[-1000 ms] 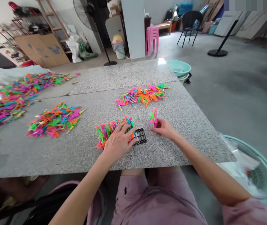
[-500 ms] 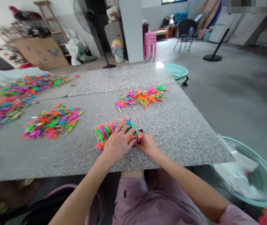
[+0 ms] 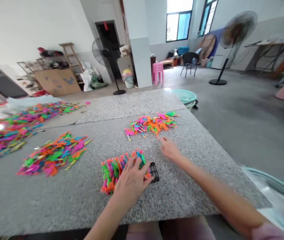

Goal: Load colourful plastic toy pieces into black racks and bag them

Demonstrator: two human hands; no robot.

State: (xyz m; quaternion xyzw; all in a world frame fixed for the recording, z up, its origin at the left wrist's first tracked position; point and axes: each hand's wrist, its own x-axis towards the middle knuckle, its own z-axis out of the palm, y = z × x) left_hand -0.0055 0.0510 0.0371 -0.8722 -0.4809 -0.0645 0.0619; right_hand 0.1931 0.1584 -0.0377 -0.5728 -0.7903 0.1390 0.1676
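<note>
My left hand (image 3: 132,176) lies over a packed row of small, brightly coloured plastic toys (image 3: 112,173), with its fingers and thumb spread across them and holding them. The toys stand side by side in a black plastic rack (image 3: 154,172), whose bare right end shows beyond the thumb. My right hand (image 3: 169,148) is above the table, near the front edge of a loose pile of similar toys (image 3: 154,125). Its fingers point toward that pile, somewhat blurred, and no toy shows in them.
Another loose toy pile (image 3: 57,151) lies left of the rack, and a much larger heap (image 3: 29,118) spreads at the far left. The speckled stone table (image 3: 194,186) has its right edge beside a pale green basin (image 3: 185,96). A standing fan (image 3: 107,56) is behind.
My right hand has left the rack's right end and moved forward toward the far toy pile. My left hand remains on the row. The camera has tilted up.
</note>
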